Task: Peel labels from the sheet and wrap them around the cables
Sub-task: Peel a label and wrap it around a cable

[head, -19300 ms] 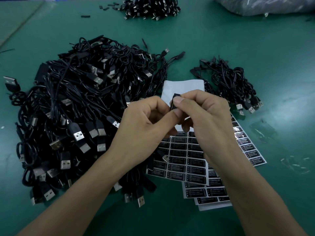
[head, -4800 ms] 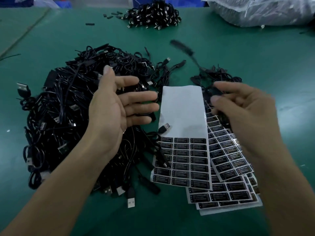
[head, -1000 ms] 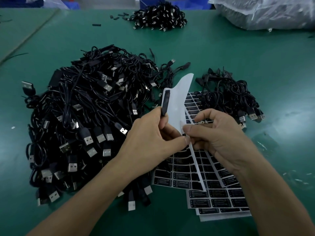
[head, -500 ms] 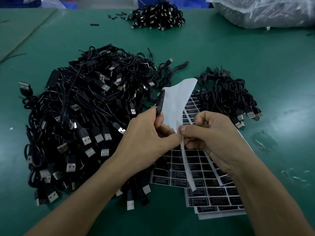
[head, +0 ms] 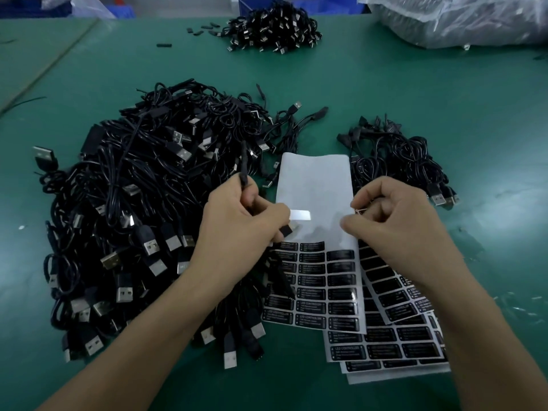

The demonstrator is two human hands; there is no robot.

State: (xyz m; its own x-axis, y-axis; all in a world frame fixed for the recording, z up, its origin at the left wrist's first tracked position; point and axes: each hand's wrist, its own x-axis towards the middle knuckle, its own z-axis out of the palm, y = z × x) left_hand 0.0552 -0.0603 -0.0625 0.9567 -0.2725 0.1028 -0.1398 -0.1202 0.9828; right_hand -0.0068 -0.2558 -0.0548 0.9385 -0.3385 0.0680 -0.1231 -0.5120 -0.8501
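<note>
My left hand (head: 237,223) grips a thin black cable (head: 243,164); one end sticks up past my knuckles and its plug end (head: 286,231) pokes out under my thumb. My right hand (head: 394,223) is curled, with thumb and forefinger pinching a small peeled label (head: 356,209) that shows only as a thin sliver. Between my hands the top label sheet (head: 314,179) lies flat, its upper half bare white backing and black labels (head: 311,280) in rows below. A glossy strip (head: 300,215) shines on the backing by my left thumb.
A big heap of black USB cables (head: 142,209) fills the left of the green table. A smaller cable pile (head: 400,161) lies right of the sheets, and another (head: 272,25) at the far edge. More label sheets (head: 394,339) fan out underneath. Plastic bags (head: 462,19) sit far right.
The label sheet, curled up half a second ago, now lies flat. My right hand has pulled away to the right with the label, and my left hand holds the cable further left.
</note>
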